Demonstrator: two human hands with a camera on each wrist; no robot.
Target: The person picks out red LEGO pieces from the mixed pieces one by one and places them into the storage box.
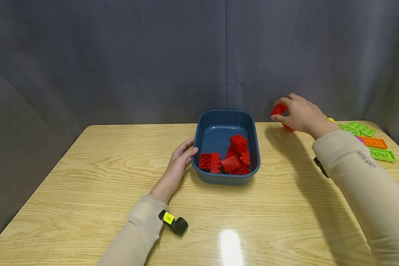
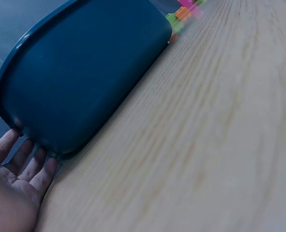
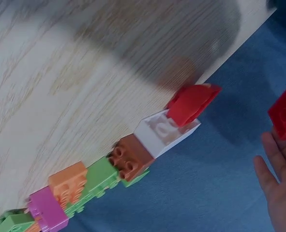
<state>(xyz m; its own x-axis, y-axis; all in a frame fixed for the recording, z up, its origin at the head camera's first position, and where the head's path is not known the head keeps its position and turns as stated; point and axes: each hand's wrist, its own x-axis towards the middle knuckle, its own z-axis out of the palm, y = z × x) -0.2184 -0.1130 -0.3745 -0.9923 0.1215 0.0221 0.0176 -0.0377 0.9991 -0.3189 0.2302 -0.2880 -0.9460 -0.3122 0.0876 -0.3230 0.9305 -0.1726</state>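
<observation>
My left hand (image 1: 179, 159) holds the left side of a blue tub (image 1: 226, 180), thumb at the rim and fingertips against the outer wall (image 2: 84, 77). Several red toy bricks (image 1: 231, 162) lie heaped in the tub's near half. To the right of the tub, my right hand (image 1: 300, 112) is raised over the table's back edge, pinching a red brick (image 1: 279, 109) between thumb and fingers. Below that hand, another red brick (image 1: 288, 128) with a curved side shows partly. In the right wrist view this curved brick (image 3: 191, 104) rests on a white brick (image 3: 164, 130).
Along the table's right back stand more bricks: a brown one (image 3: 130, 157), a green one (image 3: 101, 174), an orange one (image 3: 67, 181) and a magenta one (image 3: 48, 208). Flat green (image 1: 382, 154) and orange pieces (image 1: 372, 142) lie farther right. A grey curtain (image 1: 153, 62) hangs behind the wooden table (image 1: 119, 155).
</observation>
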